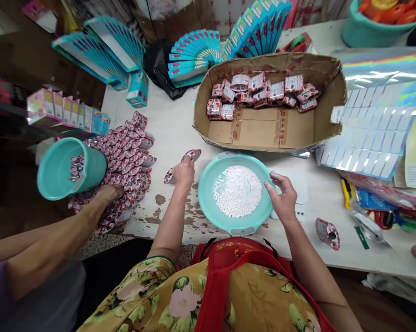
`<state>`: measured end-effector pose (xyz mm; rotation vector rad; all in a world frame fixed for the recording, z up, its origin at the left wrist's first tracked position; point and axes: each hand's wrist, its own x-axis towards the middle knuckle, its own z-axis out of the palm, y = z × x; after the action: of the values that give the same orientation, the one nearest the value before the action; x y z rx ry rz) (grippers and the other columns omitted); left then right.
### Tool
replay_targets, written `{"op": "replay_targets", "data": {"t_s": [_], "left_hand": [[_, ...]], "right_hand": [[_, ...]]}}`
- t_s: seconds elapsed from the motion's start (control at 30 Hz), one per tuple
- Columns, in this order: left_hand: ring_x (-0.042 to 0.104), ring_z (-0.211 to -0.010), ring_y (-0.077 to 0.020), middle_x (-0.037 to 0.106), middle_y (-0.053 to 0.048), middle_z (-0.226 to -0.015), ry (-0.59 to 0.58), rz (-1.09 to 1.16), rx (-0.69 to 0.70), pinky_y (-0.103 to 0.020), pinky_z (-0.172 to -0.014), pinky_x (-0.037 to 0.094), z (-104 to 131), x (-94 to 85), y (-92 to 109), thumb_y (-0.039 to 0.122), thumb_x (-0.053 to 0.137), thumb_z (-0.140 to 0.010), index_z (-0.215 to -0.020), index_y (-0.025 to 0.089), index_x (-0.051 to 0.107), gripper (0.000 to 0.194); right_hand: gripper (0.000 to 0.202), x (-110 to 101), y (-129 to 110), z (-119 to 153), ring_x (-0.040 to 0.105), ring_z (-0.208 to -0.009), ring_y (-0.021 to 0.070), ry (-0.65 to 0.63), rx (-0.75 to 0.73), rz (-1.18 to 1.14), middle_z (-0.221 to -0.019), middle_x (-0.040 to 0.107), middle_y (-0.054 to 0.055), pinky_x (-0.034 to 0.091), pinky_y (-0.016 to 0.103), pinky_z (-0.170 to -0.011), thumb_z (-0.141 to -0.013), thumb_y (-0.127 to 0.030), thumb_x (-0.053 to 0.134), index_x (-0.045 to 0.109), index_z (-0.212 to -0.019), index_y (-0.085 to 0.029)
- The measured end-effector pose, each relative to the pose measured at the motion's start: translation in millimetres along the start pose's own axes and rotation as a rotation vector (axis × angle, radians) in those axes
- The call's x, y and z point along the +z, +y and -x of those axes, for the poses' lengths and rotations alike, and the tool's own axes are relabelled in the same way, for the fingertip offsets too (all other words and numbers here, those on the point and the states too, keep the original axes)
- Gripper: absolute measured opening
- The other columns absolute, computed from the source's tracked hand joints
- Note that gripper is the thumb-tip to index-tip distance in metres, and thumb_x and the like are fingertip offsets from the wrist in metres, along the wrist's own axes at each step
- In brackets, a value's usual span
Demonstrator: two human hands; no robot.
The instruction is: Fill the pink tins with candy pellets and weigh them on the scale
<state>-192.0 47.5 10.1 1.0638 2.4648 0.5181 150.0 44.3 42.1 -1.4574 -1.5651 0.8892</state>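
My left hand [183, 173] is closed on a small red-and-white printed box [193, 155] above the white table, left of the round teal basin. A second printed box [168, 175] lies against the hand's left side. Small white pieces [240, 191] fill the middle of the teal basin [206, 184]. At the basin's right rim is my right hand [281, 193], its fingers apart and nothing visible between them. Many similar printed boxes [131, 152] are piled at the left, where another person's hand [111, 193] rests.
A cardboard box [256, 127] holding printed packets stands behind the basin. A teal bucket [97, 161] is at the left. Sticker sheets [370, 124] lie at the right, near a yellow cutter [346, 193] and a lone printed box [327, 234]. Blue cartons [196, 55] stand at the back.
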Motion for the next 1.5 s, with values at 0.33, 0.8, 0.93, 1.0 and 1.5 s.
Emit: {"op": "replay_targets", "data": {"t_s": [0.33, 0.8, 0.93, 1.0, 1.5], "left_hand": [[0.071, -0.102, -0.0323, 0.076, -0.016, -0.105, -0.157, -0.525, 0.08, -0.035, -0.08, 0.046, -38, 8.0, 25, 0.049, 0.031, -0.106, -0.132, 0.025, 0.063, 0.047], [0.063, -0.122, -0.0353, 0.066, -0.033, -0.124, -0.367, -0.808, 0.725, -0.049, -0.099, 0.044, -189, 140.9, 198, 0.014, 0.031, -0.1, -0.142, 0.0, 0.05, 0.048], [0.064, -0.121, -0.0337, 0.067, -0.029, -0.123, -0.351, -0.822, 0.729, -0.05, -0.1, 0.045, -187, 132.5, 193, 0.013, 0.03, -0.1, -0.149, 0.005, 0.044, 0.051], [0.066, -0.118, -0.0333, 0.068, -0.026, -0.121, -0.327, -0.81, 0.684, -0.049, -0.097, 0.047, -177, 115.2, 193, 0.013, 0.034, -0.1, -0.152, 0.01, 0.041, 0.053], [0.055, -0.062, -0.0163, 0.055, 0.004, -0.066, -1.145, 0.143, 0.865, -0.027, -0.068, 0.045, 119, 24.6, 84, 0.045, 0.05, -0.1, -0.138, 0.022, 0.05, 0.045]], "right_hand": [[0.032, -16, 20, 3, 0.069, -0.102, 0.0236, 0.071, 0.145, 0.013, -0.111, 0.072, 0.008, 0.059, 0.047, -0.096, -0.086, -0.043, 0.074, 0.071, -0.11, -0.022], [0.026, -29, 25, 6, 0.07, -0.103, 0.0228, 0.069, 0.208, -0.003, -0.11, 0.073, 0.006, 0.059, 0.046, -0.096, -0.089, -0.04, 0.071, 0.072, -0.109, -0.024], [0.027, -27, 30, 7, 0.07, -0.1, 0.023, 0.077, 0.247, -0.021, -0.107, 0.073, 0.007, 0.06, 0.046, -0.095, -0.088, -0.042, 0.072, 0.072, -0.107, -0.023], [0.026, -25, 25, 4, 0.07, -0.099, 0.0228, 0.062, 0.215, -0.023, -0.106, 0.073, 0.007, 0.06, 0.046, -0.094, -0.088, -0.041, 0.072, 0.072, -0.107, -0.024], [0.058, -31, 6, 22, 0.069, -0.081, 0.0208, -0.275, 0.503, -0.237, -0.087, 0.072, 0.002, 0.06, 0.036, -0.079, -0.054, -0.053, 0.094, 0.071, -0.096, -0.02]]}}
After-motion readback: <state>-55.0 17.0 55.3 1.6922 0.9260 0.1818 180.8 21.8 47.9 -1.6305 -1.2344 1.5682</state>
